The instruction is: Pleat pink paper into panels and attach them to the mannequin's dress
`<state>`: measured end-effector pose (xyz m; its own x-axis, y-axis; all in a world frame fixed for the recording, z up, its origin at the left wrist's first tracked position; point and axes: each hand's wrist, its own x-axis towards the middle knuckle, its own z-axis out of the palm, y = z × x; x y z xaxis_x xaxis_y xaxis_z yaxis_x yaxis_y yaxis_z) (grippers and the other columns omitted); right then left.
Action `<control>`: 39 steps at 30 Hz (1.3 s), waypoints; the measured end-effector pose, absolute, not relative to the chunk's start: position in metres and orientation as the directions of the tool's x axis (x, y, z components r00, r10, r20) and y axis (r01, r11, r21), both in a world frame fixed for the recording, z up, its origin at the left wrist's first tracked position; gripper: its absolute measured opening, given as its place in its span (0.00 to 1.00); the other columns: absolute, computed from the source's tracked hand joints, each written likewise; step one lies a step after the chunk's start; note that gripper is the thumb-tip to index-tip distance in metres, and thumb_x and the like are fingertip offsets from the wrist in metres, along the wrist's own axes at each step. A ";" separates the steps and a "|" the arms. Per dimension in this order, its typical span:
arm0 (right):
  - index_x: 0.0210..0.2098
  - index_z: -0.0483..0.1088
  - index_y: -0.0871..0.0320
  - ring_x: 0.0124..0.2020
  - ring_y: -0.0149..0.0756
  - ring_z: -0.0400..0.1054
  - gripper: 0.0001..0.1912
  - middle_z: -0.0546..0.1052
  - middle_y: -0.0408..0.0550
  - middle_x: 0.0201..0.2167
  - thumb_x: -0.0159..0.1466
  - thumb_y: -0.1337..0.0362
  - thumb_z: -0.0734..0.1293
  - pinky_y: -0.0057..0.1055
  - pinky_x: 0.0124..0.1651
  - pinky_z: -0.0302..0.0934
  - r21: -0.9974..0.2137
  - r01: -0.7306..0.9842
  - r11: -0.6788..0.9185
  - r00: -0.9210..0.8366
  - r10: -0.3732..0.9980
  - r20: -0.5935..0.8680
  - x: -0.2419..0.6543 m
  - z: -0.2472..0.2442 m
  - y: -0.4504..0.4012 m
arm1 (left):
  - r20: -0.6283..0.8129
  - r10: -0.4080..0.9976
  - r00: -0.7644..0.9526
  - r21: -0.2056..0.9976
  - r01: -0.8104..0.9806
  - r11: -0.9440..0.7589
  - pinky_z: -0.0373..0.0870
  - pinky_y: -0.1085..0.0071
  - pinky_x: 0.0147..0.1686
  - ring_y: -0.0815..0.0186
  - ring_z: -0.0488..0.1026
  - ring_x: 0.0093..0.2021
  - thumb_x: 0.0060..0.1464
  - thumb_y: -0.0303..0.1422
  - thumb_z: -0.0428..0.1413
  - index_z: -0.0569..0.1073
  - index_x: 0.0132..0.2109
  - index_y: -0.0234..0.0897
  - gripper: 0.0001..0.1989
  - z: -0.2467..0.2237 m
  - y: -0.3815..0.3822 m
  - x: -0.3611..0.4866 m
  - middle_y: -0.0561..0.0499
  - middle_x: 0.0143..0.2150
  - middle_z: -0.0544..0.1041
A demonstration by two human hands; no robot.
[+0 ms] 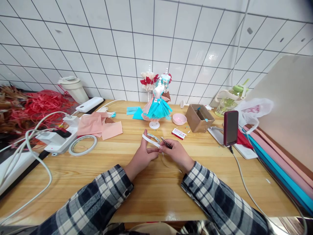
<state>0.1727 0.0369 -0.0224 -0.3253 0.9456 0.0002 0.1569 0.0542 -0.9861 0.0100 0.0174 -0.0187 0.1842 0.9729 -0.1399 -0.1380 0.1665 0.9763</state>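
Note:
My left hand (143,155) holds up a narrow roll of white tape (151,140), thumb raised at the ring. My right hand (176,152) is closed around a small dark metal tool (166,143), scissors or tweezers; its exact kind is hard to make out. The fingertips of both hands meet at the tape's near side. A thin pale strip (168,167) hangs from there towards the table. Just beyond stands a small dress form (158,92) wearing a turquoise and peach crepe-paper skirt (157,109). Two more dressed forms are partly hidden behind it.
Peach paper (111,130), turquoise sheets (137,112) and a larger tape roll (83,145) lie left. Right are a pink bowl (179,119), blade packet (179,133), cardboard box (199,119) and upright phone (231,128). Cables run along both sides; a power strip (61,141) sits left.

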 end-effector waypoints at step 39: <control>0.45 0.72 0.53 0.44 0.38 0.74 0.12 0.79 0.47 0.44 0.66 0.62 0.60 0.33 0.46 0.64 -0.732 0.596 0.330 -0.178 0.943 0.281 0.179 -0.017 0.030 | -0.138 0.990 -0.034 0.990 -0.003 0.138 0.72 0.67 0.43 0.65 0.78 0.38 0.45 0.30 0.64 0.38 0.70 0.42 0.54 -0.019 0.023 0.006 0.45 0.48 0.75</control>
